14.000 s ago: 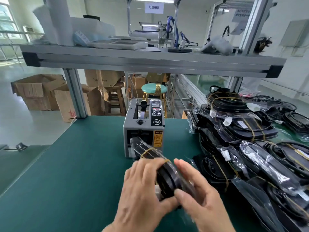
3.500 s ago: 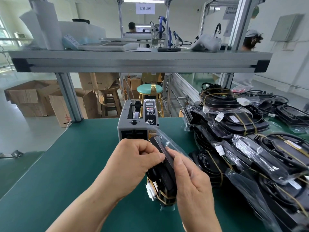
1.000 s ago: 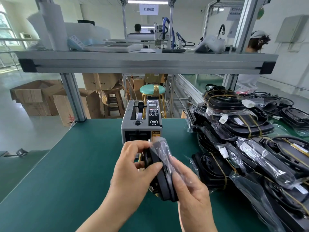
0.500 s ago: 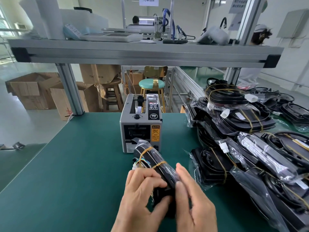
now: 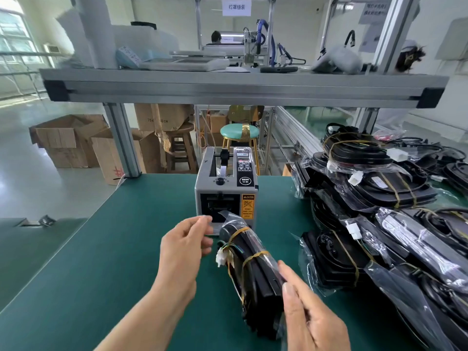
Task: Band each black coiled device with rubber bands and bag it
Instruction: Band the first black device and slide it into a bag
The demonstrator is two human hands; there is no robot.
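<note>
A black coiled device, bound by two yellow rubber bands and sheathed in a clear plastic bag, lies tilted over the green table, its white connector poking out on the left. My right hand grips its near end through the plastic. My left hand is off the device, forefinger and thumb apart, reaching at the mouth of the grey tape dispenser. I cannot tell whether it touches any tape.
A heap of banded and bagged black devices fills the table's right side. An aluminium shelf spans overhead. Cardboard boxes and stools stand on the floor beyond the table's far edge.
My left hand has let go of the bagged device and moved up to the tape dispenser's mouth. My right hand alone keeps the device, now raised and tilted more to the right.
</note>
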